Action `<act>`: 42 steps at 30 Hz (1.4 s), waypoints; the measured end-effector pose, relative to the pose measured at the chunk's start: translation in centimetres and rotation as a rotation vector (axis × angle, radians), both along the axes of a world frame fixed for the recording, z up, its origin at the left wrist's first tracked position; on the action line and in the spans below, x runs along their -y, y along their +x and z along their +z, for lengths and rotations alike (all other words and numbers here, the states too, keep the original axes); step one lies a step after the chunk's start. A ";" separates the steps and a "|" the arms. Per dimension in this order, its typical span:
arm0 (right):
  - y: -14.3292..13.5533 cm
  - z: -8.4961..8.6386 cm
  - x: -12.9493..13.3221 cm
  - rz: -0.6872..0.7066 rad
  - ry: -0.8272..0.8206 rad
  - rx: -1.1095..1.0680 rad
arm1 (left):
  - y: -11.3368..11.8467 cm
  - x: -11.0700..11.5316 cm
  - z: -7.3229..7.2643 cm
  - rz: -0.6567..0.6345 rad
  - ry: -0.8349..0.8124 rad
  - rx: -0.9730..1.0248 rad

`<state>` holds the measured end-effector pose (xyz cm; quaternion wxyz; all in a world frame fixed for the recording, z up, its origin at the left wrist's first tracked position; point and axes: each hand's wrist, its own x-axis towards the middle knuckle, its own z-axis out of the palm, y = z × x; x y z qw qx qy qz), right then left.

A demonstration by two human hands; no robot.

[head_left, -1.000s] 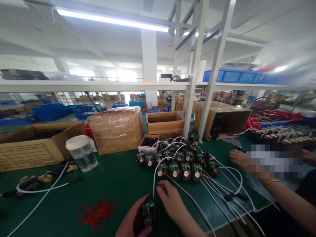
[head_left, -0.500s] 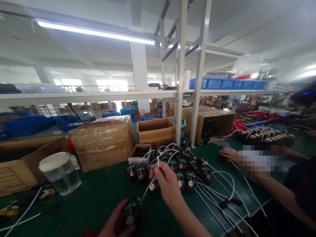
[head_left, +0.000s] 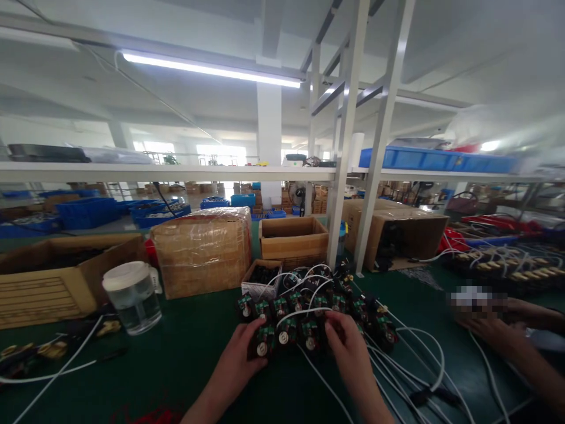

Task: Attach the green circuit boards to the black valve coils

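My left hand (head_left: 238, 362) curls round the left end of the front row of small black housings, its fingers and thumb closed on a housing with a green circuit board (head_left: 265, 337) and a silver round part. At the row's right end my right hand (head_left: 351, 347) has its fingers bent, and a white cable (head_left: 302, 312) runs over the housings to its fingertips. The cable's end is hidden there. Close behind stand several more such housings (head_left: 281, 305) on the green tabletop (head_left: 189, 353), with white cables looping above them.
A lidded clear jug (head_left: 135, 303) stands left, near a taped carton (head_left: 203, 253). Behind the housings are a small box of black parts (head_left: 261, 280) and metal posts (head_left: 346, 135). Loose cables (head_left: 397, 377) lie right, near a co-worker's hands (head_left: 481, 321).
My left hand has moved up and right, bringing its housing to the front row. My right hand has shifted right and lower. The view has turned left, and the co-worker's hands have moved.
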<state>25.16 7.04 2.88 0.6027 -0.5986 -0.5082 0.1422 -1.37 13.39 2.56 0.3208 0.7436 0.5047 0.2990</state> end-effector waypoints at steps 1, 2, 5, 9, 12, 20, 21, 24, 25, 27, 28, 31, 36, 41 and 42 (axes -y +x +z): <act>0.4 -0.6 0.3 -0.043 -0.004 0.101 | 0.2 0.0 0.0 0.023 0.071 -0.065; 0.7 -1.2 0.7 -0.104 -0.013 0.221 | 0.5 0.0 -0.1 0.052 0.138 -0.131; 1.8 -2.8 1.8 -0.327 -0.042 0.578 | 1.7 -0.2 -0.5 0.142 0.234 -0.291; 3.4 -4.6 2.1 -0.414 -0.146 0.813 | 2.7 -0.7 -1.6 0.159 0.255 -0.308; 4.4 -5.4 1.5 -0.406 -0.197 0.858 | 3.0 -1.2 -2.6 0.106 0.264 -0.222; 4.4 -3.5 1.4 -0.401 -0.367 0.926 | 4.8 -2.4 -5.1 0.188 0.439 -0.143; 4.3 -3.2 1.4 -0.401 -0.389 0.936 | 5.2 -2.4 -5.1 0.197 0.451 -0.147; 4.4 -2.9 1.5 -0.399 -0.424 0.972 | 6.0 -2.1 -4.8 0.219 0.461 -0.150; 4.6 -2.9 1.4 -0.396 -0.423 0.985 | 6.2 -2.0 -4.6 0.223 0.461 -0.146; 5.1 -3.2 1.3 -0.394 -0.409 1.008 | 6.5 -1.7 -4.3 0.233 0.459 -0.137; 5.3 -3.3 1.3 -0.393 -0.401 1.018 | 6.7 -1.7 -4.2 0.234 0.455 -0.137; 6.1 -3.6 1.1 -0.396 -0.375 1.038 | 7.1 -1.6 -4.1 0.230 0.437 -0.154; 6.8 -3.7 0.9 -0.402 -0.322 1.054 | 7.7 -1.7 -4.4 0.238 0.441 -0.160; 7.2 -4.1 0.7 -0.405 -0.303 1.061 | 8.2 -1.0 -3.9 0.260 0.422 -0.165; 7.4 -4.2 0.7 -0.405 -0.298 1.066 | 8.3 -0.8 -3.8 0.265 0.426 -0.159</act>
